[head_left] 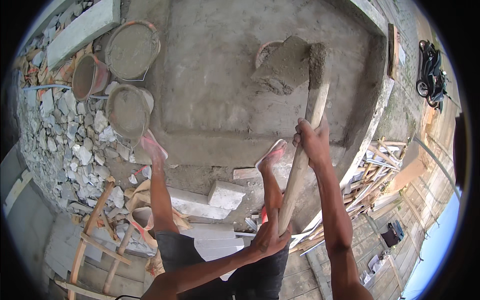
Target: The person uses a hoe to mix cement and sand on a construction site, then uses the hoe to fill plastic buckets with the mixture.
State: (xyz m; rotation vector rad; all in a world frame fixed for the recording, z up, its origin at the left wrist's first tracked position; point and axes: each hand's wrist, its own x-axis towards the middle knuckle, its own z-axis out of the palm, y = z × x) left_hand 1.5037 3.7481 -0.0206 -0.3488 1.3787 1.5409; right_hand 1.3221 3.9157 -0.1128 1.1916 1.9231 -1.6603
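I hold a hoe [301,159] with both hands; its long pale wooden handle runs slantwise up from my lap. My right hand [312,142] is closed round the middle of the handle. Near the butt end my left hand [270,240] grips it, close to my left-to-right crossing forearm's wrist. The hoe's head is caked with wet grey mortar, and its broad blade [284,67] carries a heap of it. Behind the blade a bucket [266,50] is partly hidden. Under it lies a grey mortar-covered floor [215,90]. Both my feet, in sandals, are on its near border.
On the left stand two buckets of grey mortar [132,50] [128,112] and a reddish bucket [89,77]. Broken rubble [70,145] spreads beside them. Pale blocks [226,195] lie between my legs. A low wall [367,140] borders the right; beyond are bamboo sticks [375,175] and a motorcycle [432,75].
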